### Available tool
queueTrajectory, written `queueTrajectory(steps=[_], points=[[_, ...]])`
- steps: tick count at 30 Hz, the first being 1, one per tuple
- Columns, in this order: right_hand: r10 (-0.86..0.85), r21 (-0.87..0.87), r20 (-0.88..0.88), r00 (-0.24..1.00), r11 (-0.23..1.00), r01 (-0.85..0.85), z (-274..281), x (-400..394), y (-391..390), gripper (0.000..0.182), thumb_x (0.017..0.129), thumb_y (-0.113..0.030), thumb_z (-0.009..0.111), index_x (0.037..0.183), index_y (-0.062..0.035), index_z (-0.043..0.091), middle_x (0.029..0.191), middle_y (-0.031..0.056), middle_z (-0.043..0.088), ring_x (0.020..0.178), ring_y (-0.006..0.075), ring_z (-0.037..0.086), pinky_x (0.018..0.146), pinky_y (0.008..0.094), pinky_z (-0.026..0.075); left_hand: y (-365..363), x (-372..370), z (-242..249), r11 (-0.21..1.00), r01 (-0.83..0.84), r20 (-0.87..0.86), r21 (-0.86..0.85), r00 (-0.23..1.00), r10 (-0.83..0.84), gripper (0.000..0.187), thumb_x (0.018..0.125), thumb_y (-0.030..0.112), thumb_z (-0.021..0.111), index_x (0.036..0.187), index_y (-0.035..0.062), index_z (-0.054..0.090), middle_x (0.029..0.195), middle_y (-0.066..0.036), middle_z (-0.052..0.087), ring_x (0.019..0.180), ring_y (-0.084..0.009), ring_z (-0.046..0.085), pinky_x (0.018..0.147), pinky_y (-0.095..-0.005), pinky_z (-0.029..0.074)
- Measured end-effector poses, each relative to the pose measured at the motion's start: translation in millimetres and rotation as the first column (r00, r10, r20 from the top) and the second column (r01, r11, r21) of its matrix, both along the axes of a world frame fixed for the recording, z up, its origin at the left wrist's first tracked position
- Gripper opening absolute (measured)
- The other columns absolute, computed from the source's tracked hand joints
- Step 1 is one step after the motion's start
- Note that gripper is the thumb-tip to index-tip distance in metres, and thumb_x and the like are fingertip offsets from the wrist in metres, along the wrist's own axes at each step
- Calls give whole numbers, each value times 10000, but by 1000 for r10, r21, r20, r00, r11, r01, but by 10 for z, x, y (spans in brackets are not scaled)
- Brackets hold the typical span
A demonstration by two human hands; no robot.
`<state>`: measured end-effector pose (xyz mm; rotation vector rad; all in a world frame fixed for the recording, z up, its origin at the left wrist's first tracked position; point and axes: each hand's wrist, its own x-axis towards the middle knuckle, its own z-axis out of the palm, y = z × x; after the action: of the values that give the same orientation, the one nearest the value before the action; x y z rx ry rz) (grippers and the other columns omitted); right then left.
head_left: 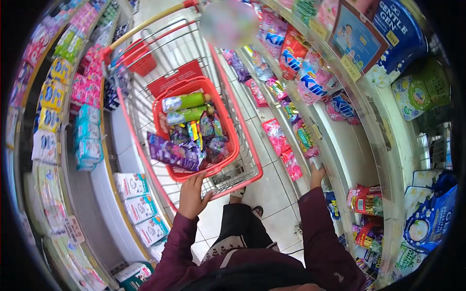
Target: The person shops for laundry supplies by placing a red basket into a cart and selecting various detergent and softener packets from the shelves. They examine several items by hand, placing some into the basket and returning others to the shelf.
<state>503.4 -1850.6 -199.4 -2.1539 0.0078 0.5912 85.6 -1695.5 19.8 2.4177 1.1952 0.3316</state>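
My left hand [193,196] is closed over the near rim of a shopping cart [255,175], thumb apart from the fingers. A red shopping basket [228,109] sits inside the cart. It holds two green-labelled bottles [184,102], a large purple pouch [172,151] and several dark packets [206,127]. My right hand [318,175] reaches to the right-hand shelf, fingers bent at a small pale thing by the shelf edge that I cannot make out. Just beyond it lie a green and pink pouch [305,138] and pink packets [291,164].
Shelves line both sides of the narrow aisle. On the left stand diaper packs [141,208], teal packs [88,138] and yellow packs [53,94]. On the right are a red pouch [292,53], a blue pouch [400,36] and a framed sign [358,39]. White floor tiles [276,194] show beside the cart.
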Motion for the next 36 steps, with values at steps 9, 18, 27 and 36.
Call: queueTrajectory(steps=[9, 18, 27, 36], points=[[588, 55, 465, 662, 727, -684, 1108, -2142, -318, 675, 634, 1, 627, 1229, -26, 309, 1241, 188, 332, 1179, 349, 293, 962, 414, 272, -112, -584, 75, 979, -203, 243, 10, 950, 194, 412, 739, 183, 630, 1084, 13, 480, 1039, -162, 506, 993, -330, 471, 849, -377, 379], [847, -368, 486, -215, -24, -930, 2139, -3301, 786, 604, 636, -206, 681, 1166, -60, 430, 1210, 145, 389, 1216, 360, 249, 962, 582, 145, 1287, -654, -85, 871, -98, -381, 482, 872, 309, 319, 806, 223, 506, 1097, 95, 524, 1116, -119, 505, 1026, -299, 478, 941, -508, 247], [904, -408, 348, -247, -91, -908, 2110, -3331, 859, 495, 595, -254, 703, 1017, -109, 490, 1103, 41, 465, 1190, 249, 313, 973, 536, 149, 1749, -718, 73, 939, 344, -860, -9, 476, -182, 193, 771, 163, 480, 854, 176, 654, 803, -26, 642, 783, -204, 617, 947, -592, 174], [928, -396, 330, -174, -31, -918, 2144, -3343, 869, 502, 604, -264, 696, 1044, -112, 506, 1185, 9, 454, 1195, 223, 319, 984, 495, 166, 2453, -629, 203, 770, 629, -275, 103, 762, -586, 154, 619, 66, 556, 717, 152, 637, 671, -57, 612, 723, -230, 592, 925, -454, 309]])
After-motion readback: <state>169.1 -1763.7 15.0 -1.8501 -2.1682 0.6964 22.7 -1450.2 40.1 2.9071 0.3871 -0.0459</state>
